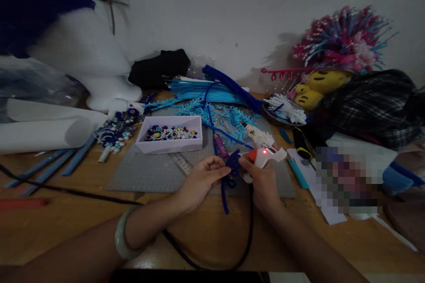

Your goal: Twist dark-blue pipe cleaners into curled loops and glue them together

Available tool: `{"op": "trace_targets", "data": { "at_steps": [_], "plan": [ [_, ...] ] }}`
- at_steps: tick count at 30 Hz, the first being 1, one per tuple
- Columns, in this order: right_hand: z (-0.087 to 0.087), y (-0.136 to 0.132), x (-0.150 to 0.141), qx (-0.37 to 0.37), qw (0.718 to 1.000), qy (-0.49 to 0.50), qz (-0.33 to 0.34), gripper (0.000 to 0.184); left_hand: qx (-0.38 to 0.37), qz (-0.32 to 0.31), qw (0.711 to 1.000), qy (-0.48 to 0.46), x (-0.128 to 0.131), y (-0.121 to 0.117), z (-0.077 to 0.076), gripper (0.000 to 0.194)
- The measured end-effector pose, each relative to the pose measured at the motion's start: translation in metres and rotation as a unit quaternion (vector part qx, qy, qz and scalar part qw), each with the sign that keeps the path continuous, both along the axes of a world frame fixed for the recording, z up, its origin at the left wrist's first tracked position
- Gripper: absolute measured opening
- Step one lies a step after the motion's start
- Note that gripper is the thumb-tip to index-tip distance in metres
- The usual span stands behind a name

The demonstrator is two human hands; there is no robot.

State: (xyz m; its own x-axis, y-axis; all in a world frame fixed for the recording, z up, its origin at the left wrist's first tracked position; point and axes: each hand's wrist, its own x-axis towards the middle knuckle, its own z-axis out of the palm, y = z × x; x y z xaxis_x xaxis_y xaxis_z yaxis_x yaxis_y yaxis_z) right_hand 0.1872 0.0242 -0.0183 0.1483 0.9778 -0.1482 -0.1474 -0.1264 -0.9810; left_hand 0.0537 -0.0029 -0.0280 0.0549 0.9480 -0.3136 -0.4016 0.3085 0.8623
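My left hand point(202, 179) is closed in a pinch on a dark blue pipe-cleaner piece point(229, 177), whose tail hangs down over the table. My right hand point(262, 183) grips a white and orange hot glue gun point(265, 155) with a red light lit, its nozzle pointing left at the blue piece. The gun's black cord point(247, 234) loops down toward me. Both hands are above the front edge of a grey cutting mat point(149, 172). A pale green bangle point(122, 239) sits on my left wrist.
A white box of mixed beads point(171, 134) stands on the mat. Behind it lie light blue pipe cleaners point(206, 90) and blue snowflake shapes. White paper rolls point(43, 130) lie left. A colourful headdress point(341, 40), yellow plush and plaid cloth point(372, 101) are right. A ruler and lighter lie nearby.
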Motion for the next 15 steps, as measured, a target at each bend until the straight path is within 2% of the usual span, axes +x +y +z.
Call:
{"op": "trace_targets", "data": {
  "at_steps": [6,15],
  "plan": [
    [-0.0012,-0.0001,-0.0001,-0.004,1.000,-0.018,-0.003,0.031,0.018,-0.005,0.999,0.040,-0.0004,0.0005,0.0003,0.024],
    [0.0014,-0.0009,-0.0014,0.009,1.000,-0.008,0.004,0.028,0.024,-0.006,1.000,-0.004,-0.0008,-0.0005,0.0004,0.024]
  ]
}}
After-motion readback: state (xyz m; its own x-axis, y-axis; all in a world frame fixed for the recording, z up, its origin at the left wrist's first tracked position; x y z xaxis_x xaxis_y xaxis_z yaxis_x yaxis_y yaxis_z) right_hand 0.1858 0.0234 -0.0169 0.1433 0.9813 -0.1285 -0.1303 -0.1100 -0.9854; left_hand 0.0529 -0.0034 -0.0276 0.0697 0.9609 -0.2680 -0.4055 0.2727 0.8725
